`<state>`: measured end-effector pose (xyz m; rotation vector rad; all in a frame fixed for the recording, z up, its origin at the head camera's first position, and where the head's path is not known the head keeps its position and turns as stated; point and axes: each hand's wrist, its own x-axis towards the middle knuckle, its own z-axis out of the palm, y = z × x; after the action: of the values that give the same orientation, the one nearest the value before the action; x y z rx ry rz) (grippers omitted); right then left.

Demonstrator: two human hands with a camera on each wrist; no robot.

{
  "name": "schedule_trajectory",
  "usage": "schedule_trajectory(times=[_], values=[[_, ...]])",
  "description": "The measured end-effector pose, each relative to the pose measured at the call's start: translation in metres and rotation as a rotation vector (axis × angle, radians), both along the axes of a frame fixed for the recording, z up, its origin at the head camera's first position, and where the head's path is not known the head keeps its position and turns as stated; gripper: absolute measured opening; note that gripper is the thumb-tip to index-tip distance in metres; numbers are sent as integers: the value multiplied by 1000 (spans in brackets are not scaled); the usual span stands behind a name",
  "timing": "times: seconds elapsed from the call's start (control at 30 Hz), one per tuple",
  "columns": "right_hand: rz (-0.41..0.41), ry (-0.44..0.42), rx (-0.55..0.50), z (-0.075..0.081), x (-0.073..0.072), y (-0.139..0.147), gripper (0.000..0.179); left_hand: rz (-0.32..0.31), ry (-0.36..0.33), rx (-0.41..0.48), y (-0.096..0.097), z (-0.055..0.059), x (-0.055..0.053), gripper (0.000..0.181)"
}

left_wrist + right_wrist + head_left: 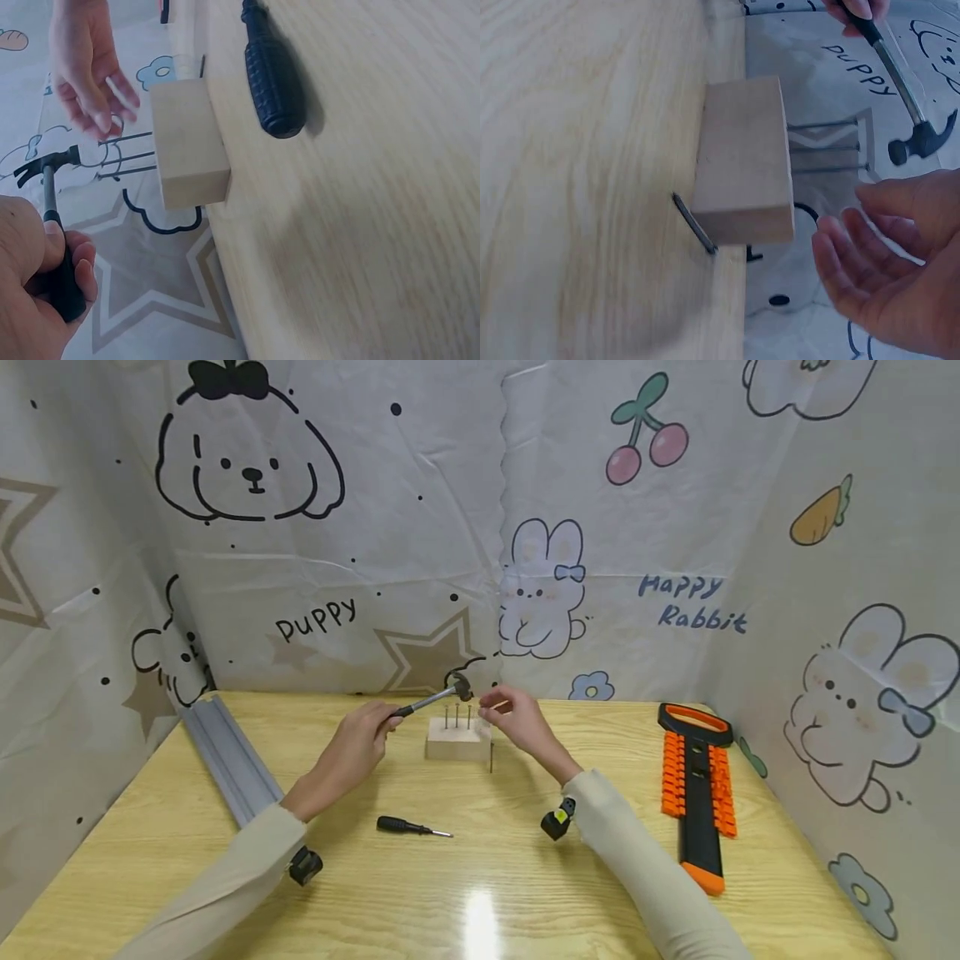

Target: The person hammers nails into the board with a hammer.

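Observation:
My left hand (358, 742) grips the black handle of a small claw hammer (431, 699), its head raised above a pale wooden block (456, 749). Three nails (129, 157) stand upright in a row in the block's top. Just right of the hammer head, my right hand (521, 720) hovers near the rightmost nail with loosely bent fingers. The right wrist view shows nothing between that hand's thumb and fingers (840, 259). A loose nail (694, 223) lies on the table beside the block's right end.
A black-handled screwdriver (405, 826) lies in front of the block. To the left is a long grey grooved bar (232, 760). An orange and black tool with rows of orange clips (699, 793) lies at the right. Printed cloth (442, 543) hangs behind the table (360, 893).

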<state>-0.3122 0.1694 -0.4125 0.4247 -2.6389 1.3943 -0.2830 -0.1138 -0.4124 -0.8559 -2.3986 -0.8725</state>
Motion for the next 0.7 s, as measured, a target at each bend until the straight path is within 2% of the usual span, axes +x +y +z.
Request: schedule_trajectory(times=[0.17, 0.3, 0.43, 0.57, 0.7], values=[[-73, -109, 114, 3, 5, 12, 14, -6, 9, 14, -4, 2, 2, 11], [-88, -241, 213, -9, 3, 22, 10, -11, -5, 3, -3, 1, 2, 13], [-66, -333, 224, -22, 1, 23, 12, -10, -25, 8, -3, 1, 2, 13], [-43, -363, 213, -28, 1, 17, 12, -10, -30, 16, -4, 0, 2, 14], [-69, -361, 227, -29, 3, 10, 12, -9, -27, 10, -4, -1, 1, 14]])
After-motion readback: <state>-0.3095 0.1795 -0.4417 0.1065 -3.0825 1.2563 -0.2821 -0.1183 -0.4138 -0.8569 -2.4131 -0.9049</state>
